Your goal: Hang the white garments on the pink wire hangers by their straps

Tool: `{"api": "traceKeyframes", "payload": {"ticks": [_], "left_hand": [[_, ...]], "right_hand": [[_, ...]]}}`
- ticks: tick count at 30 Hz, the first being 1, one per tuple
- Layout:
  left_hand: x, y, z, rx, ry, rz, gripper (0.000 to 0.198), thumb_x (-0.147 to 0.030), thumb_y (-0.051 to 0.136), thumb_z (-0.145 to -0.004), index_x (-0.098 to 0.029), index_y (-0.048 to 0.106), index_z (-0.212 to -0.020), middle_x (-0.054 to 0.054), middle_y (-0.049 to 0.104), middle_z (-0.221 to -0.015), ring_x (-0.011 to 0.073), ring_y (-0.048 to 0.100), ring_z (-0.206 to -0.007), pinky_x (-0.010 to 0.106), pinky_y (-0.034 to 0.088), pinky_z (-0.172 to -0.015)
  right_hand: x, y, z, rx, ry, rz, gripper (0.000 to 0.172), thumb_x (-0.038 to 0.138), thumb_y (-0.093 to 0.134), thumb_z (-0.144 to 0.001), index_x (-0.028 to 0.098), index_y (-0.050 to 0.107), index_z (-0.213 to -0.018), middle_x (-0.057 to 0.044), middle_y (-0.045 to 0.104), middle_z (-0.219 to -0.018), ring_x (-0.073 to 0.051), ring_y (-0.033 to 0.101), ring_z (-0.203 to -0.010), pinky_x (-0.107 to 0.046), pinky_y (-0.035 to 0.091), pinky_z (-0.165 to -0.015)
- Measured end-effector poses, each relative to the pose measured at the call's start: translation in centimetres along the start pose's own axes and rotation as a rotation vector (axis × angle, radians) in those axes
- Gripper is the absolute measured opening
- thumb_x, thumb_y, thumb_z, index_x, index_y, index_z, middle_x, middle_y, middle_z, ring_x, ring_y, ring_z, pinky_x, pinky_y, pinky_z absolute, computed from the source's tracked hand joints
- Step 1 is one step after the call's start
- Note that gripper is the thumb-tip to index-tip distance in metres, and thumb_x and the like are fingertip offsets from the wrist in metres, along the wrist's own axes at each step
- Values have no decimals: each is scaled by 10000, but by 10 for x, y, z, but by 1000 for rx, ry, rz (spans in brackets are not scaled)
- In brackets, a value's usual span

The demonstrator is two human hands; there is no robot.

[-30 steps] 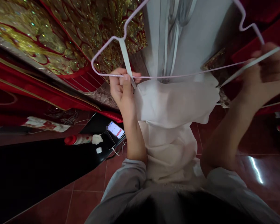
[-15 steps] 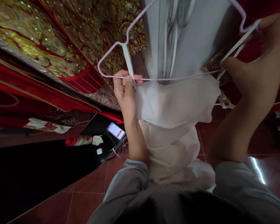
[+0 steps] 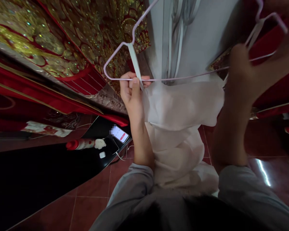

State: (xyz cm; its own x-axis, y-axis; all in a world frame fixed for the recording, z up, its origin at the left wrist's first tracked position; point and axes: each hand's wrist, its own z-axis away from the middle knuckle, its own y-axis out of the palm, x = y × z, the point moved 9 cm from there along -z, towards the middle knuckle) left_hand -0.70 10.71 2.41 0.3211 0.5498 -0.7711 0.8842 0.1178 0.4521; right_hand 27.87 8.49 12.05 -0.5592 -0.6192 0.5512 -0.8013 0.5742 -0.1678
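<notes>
A person works a pale pink hanger (image 3: 173, 79) through the straps of a white garment (image 3: 183, 102), between racks of red and gold clothing. Good handling here would likely mean a steady left pinch at the hanger's lower bar, so that the left strap (image 3: 135, 61) cannot slip from its notch while the far side is settled. The right strap (image 3: 255, 32), looped at the hanger's right notch, should lie flat and untwisted, eased rather than tugged, since such narrow bands look prone to stretching. An even drop on both sides would probably let the top edge sit level with the hanger's bar.

The left hand (image 3: 132, 89) has its grip narrowed on the left strap and the bar together; the garment hangs just beside that grip, below the hanger, in loose folds. The right hand (image 3: 255, 81), blurred at the hanger's right end, covers part of the bar and strap; whether its grip holds either cannot be told. The garment's right upper corner lies just beside that wrist.

Left of the hanger hangs a sequinned garment (image 3: 31, 48); below and left of it, a black surface (image 3: 38, 173) carries a lit phone (image 3: 120, 134) and a red-capped bottle (image 3: 80, 144).
</notes>
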Motion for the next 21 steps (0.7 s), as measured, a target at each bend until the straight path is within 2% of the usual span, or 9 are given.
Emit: {"api": "traceKeyframes", "payload": {"ticks": [1, 2, 4, 7, 10, 13, 16, 19, 21], "left_hand": [[0, 1, 2, -6, 9, -5, 219, -432, 715, -964, -265, 573, -971, 16, 749, -884, 187, 679, -752, 345, 547, -789], [-1, 2, 3, -19, 22, -21, 198, -419, 697, -975, -269, 568, -976, 16, 745, -885, 189, 676, -752, 345, 543, -792], [-5, 3, 7, -51, 48, -83, 160, -405, 651, -1003, -276, 558, -984, 14, 729, -876, 192, 670, -762, 346, 531, -803], [-13, -1, 13, -109, 80, -189, 144, -399, 603, -1033, -262, 564, -1011, 16, 703, -885, 198, 665, -820, 345, 508, -839], [-28, -9, 22, -146, 131, -262, 119, -335, 588, -1048, -230, 610, -997, 25, 690, -919, 191, 649, -883, 343, 477, -892], [-35, -8, 26, -38, 54, -338, 199, -322, 591, -1046, -214, 682, -906, 39, 691, -877, 188, 623, -832, 344, 475, -856], [-44, 1, 25, 90, -79, -360, 252, -369, 611, -1027, -239, 742, -856, 40, 698, -814, 173, 536, -639, 329, 462, -663], [-69, 7, 11, 109, -61, -215, 225, -408, 642, -987, -266, 789, -892, 44, 688, -807, 142, 368, -490, 318, 333, -461], [-79, 5, -1, 100, -61, -75, 258, -435, 602, -984, -270, 800, -980, 45, 720, -942, 126, 374, -487, 313, 303, -408]], "right_hand": [[16, 4, 18, -47, -170, 30, 432, 154, 622, -797, 281, 709, -1201, -1, 670, -1168, -242, 565, -1197, -453, 391, -1183], [22, 19, 36, 34, -230, 54, 413, 208, 628, -818, 290, 691, -1217, -19, 675, -1149, -250, 593, -1158, -489, 427, -1136], [13, 50, 68, 215, -140, 119, 405, 278, 637, -824, 309, 655, -1227, -49, 659, -1142, -297, 563, -1236, -582, 402, -1163], [4, 64, 97, 242, -35, 174, 414, 316, 612, -842, 340, 601, -1256, -63, 616, -1169, -322, 455, -1374, -631, 298, -1248], [7, 65, 103, 194, -23, 166, 370, 319, 545, -896, 375, 567, -1261, -48, 617, -1179, -274, 465, -1362, -567, 289, -1282], [8, 67, 101, 186, -32, 164, 355, 353, 496, -920, 354, 562, -1268, -50, 615, -1188, -259, 460, -1357, -570, 309, -1271], [6, 67, 100, 182, -49, 153, 372, 395, 495, -907, 334, 581, -1264, -53, 608, -1188, -270, 445, -1372, -590, 326, -1253], [0, 65, 100, 215, -25, 178, 351, 414, 489, -920, 354, 583, -1253, -55, 610, -1211, -281, 438, -1398, -592, 322, -1261], [-3, 64, 101, 242, -2, 181, 348, 393, 494, -925, 370, 579, -1262, -52, 607, -1231, -286, 426, -1421, -586, 316, -1268]]}}
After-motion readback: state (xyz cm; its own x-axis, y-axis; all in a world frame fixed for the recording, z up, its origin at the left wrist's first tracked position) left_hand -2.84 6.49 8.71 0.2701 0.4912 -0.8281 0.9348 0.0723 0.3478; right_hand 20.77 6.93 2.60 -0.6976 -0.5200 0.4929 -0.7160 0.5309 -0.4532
